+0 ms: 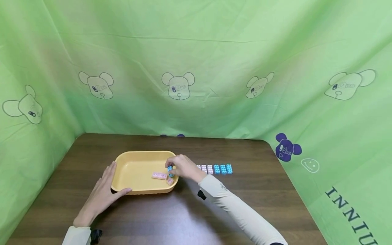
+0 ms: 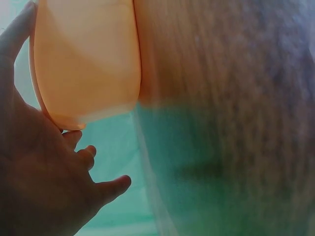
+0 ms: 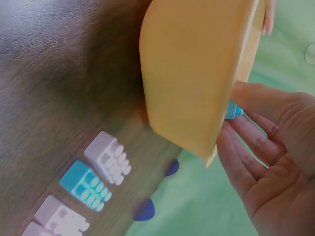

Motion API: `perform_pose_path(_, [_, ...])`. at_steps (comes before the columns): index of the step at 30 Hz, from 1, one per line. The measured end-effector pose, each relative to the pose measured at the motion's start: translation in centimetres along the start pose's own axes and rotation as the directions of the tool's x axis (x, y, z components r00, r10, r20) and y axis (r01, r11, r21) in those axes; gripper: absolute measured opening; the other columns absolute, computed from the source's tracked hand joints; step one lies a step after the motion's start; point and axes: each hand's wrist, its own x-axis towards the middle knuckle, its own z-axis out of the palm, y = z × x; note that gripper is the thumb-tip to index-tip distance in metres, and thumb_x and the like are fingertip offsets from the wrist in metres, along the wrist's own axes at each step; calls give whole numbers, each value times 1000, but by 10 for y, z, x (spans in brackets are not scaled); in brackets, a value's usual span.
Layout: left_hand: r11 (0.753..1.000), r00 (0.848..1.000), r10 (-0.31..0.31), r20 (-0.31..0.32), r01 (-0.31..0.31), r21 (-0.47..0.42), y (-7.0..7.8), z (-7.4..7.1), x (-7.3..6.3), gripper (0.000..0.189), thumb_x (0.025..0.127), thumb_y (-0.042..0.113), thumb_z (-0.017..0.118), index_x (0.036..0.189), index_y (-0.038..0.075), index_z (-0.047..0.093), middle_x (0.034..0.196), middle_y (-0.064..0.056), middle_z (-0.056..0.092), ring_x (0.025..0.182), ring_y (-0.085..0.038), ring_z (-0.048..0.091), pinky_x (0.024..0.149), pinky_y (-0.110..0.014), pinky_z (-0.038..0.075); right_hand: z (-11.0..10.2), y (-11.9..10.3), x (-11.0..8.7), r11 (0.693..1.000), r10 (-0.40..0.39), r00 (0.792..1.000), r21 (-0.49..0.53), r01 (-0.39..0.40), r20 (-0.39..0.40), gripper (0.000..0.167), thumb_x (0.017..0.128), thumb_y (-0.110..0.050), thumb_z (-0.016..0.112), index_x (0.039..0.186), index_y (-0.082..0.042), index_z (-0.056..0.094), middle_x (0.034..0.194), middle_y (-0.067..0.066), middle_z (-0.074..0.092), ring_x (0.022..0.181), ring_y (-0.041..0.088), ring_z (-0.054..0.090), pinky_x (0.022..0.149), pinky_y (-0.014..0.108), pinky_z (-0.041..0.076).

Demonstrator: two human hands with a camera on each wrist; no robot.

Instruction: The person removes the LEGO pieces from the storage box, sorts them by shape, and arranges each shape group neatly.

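A yellow tray (image 1: 139, 189) stands on the table with a few building bricks in its right end. My left hand (image 1: 102, 192) touches the tray's left end, fingers straight along the side and thumb at the near rim; the left wrist view shows that hand (image 2: 44, 162) against the tray (image 2: 88, 64). My right hand (image 1: 185, 166) reaches over the right rim, its thumb and fingers around a blue brick (image 1: 170, 168). In the right wrist view the brick (image 3: 233, 111) shows between thumb and fingers. Beside it in the tray lie a long pink brick (image 1: 159, 176) and a smaller pink brick (image 1: 169, 181).
Right of the tray, a row of pink bricks (image 1: 209, 169) and blue bricks (image 1: 223, 169) lies on the brown table (image 1: 245, 204). My right wrist partly hides the row. In the right wrist view, a blue brick (image 3: 86, 186) stands between pink ones. Green cloth (image 1: 214, 112) surrounds the table.
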Motion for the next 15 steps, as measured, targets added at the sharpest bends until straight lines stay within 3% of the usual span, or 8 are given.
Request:
perform_pose_path(9, [1000, 1000, 7, 9, -7, -3, 0, 1, 0, 120, 92, 54, 79, 171, 14, -2, 177, -18, 4, 160, -48, 6, 117, -80, 15, -8, 7, -22, 996, -65, 996, 49, 68, -69, 18, 86, 1, 86, 100, -1, 75, 95, 8, 77, 87, 19, 74, 80, 22, 59])
perform_pose_path(15, [1000, 1000, 6, 7, -6, -6, 0, 0, -1, 121, 92, 55, 79, 171, 13, -3, 177, -19, 3, 160, -47, 4, 117, -79, 14, -17, 8, -36, 993, -66, 993, 90, 75, -95, 16, 89, 1, 83, 102, 2, 75, 95, 8, 77, 86, 19, 72, 80, 29, 61])
